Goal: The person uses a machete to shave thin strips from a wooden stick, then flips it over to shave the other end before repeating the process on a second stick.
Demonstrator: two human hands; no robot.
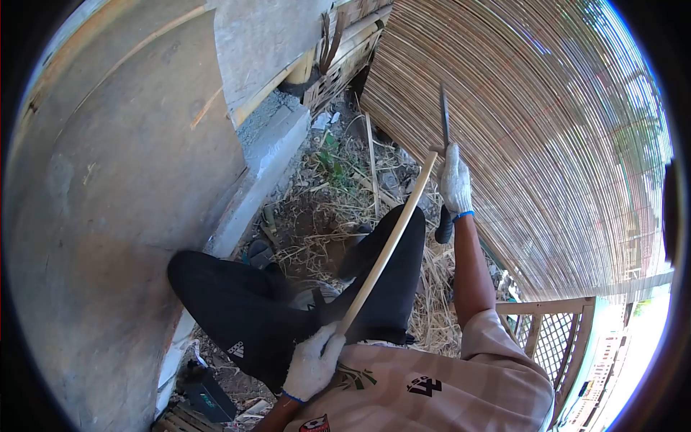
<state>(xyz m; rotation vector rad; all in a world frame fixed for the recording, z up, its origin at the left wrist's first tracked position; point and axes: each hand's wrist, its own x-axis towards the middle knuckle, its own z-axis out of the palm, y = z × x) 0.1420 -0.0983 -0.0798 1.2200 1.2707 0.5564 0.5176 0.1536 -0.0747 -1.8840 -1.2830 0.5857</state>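
Note:
A long, pale strip of bamboo or wood (385,255) slants from my lap up toward the right. Its lower end is gripped in my left hand (314,361), in a white glove, close to my shirt. My right hand (455,181), also gloved in white, is closed around a knife. The knife's dark blade (445,115) points up and away, and its black handle (444,227) shows below the glove. The upper end of the strip lies beside the blade's base; whether they touch is unclear.
A screen of thin slats (525,144) rises on the right. A large brown panel (129,216) stands on the left beside a concrete ledge (266,165). Dry shavings (439,288) litter the ground around my bent knees. A dark box (209,394) lies at the lower left.

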